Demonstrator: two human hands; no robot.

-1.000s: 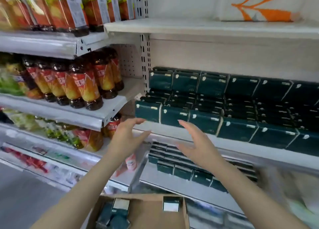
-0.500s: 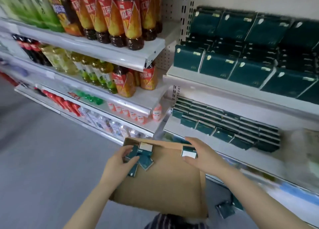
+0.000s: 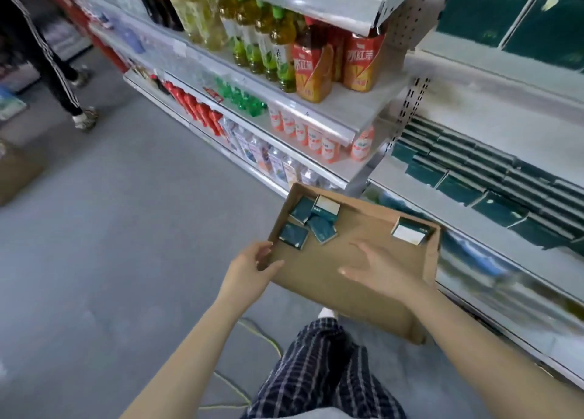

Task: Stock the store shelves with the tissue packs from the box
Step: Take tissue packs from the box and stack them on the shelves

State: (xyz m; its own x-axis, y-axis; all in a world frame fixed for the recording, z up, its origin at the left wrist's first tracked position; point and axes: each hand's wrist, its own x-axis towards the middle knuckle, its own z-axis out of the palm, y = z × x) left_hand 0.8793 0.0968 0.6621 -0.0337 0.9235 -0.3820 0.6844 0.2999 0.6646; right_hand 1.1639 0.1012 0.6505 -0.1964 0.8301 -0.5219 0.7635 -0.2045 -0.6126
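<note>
An open cardboard box sits on the floor in front of the shelves. Several dark green tissue packs lie in its far left corner, and a single pack lies in the far right corner. My left hand grips the box's left wall, thumb inside. My right hand hovers over the bare box floor with fingers spread, holding nothing. Rows of the same green packs fill the right shelf, with more on the shelf above.
Drink bottles line the shelving to the left of the tissue bay. Another person's legs stand in the aisle at upper left, near a second cardboard box. A yellow cable crosses the floor by my plaid trouser leg.
The view dropped from the shelf to the box. My left hand moved from the packs to the box's left wall. My right hand drew back from the far right pack to mid-box.
</note>
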